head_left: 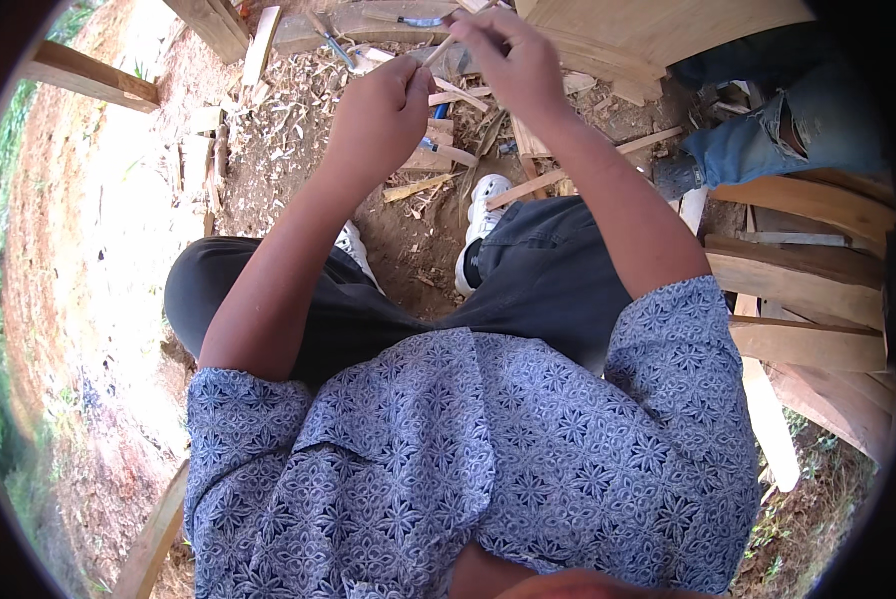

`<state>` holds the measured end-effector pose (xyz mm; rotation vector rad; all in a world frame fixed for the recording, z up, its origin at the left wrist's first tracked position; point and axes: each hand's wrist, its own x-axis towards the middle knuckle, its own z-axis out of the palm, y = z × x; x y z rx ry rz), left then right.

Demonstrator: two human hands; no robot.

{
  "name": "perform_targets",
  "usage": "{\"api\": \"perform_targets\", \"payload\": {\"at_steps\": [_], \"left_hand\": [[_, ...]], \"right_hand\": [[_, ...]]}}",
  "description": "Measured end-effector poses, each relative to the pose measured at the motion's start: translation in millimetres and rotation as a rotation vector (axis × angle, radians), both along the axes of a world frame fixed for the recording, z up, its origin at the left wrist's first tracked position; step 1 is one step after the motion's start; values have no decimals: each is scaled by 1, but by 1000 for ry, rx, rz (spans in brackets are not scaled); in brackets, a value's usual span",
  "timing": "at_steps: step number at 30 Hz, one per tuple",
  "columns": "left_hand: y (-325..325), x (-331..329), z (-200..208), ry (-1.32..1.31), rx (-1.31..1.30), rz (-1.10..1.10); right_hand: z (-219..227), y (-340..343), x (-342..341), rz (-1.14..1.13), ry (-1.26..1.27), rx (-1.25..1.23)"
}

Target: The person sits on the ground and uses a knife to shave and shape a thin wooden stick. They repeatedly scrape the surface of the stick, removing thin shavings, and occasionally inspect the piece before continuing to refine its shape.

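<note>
Both of my arms reach toward the top of the view, over ground strewn with wood shavings. My left hand [383,112] is closed, its thumb and fingers pinching one end of a thin pale wooden stick [440,50]. My right hand [513,65] is closed around the same stick a little farther up, to the right. The stick slants up and right between them; its far end lies partly behind my right fingers. Just beyond my hands lies a blue-and-pale slender tool [423,21], and another thin blue-grey tool [339,50] is to the left.
A tool with a pale curved handle [450,152] lies on wood between my feet and hands. A large wooden panel [658,30] stands at the far right. Stacked boards [803,285] are on my right, near another person's torn jeans [798,140]. Wooden posts [93,78] rise at left.
</note>
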<state>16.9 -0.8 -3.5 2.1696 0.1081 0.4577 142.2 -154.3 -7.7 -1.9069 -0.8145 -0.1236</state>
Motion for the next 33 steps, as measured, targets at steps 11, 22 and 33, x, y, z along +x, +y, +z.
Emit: {"api": "perform_targets", "payload": {"at_steps": [11,22,33], "left_hand": [[6,4,1,-7,145,53],[-1,-1,10,-11,170,25],[-5,3,13,-22,233,11]], "right_hand": [[-11,11,-24,123,-91,54],[3,-20,35,-95,66,-201],[14,-20,34,-164,118,-260]]}}
